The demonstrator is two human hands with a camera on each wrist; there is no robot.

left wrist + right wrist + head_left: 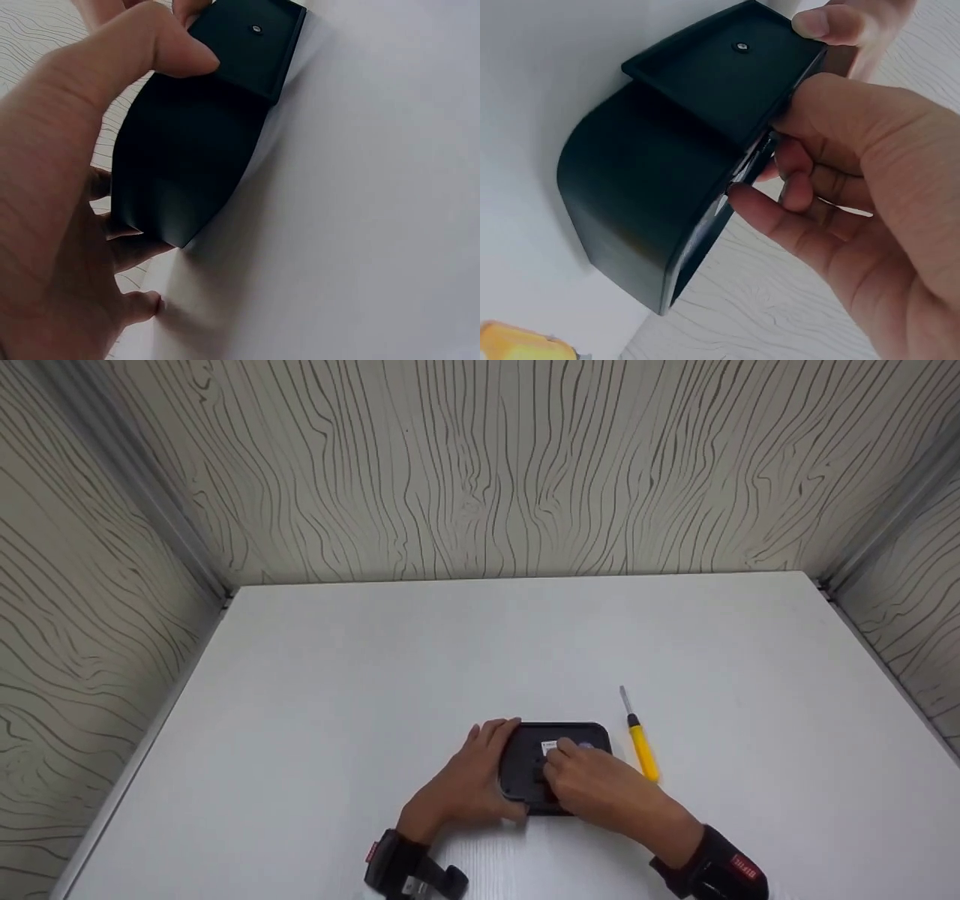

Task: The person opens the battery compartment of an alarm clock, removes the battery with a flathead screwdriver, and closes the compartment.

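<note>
A black rounded box-like device lies on the white table, its face with a white label turned up. My left hand grips it at its left end, thumb at the near side and fingers at the far side. In the left wrist view the thumb presses by a stepped panel with a small screw. My right hand has its bent fingers on the labelled face. In the right wrist view its fingertips reach into that face; I cannot tell whether they pinch a small part.
A screwdriver with a yellow handle lies just right of the device, its tip pointing away. The white table meets wood-grain patterned panels at the back and both sides.
</note>
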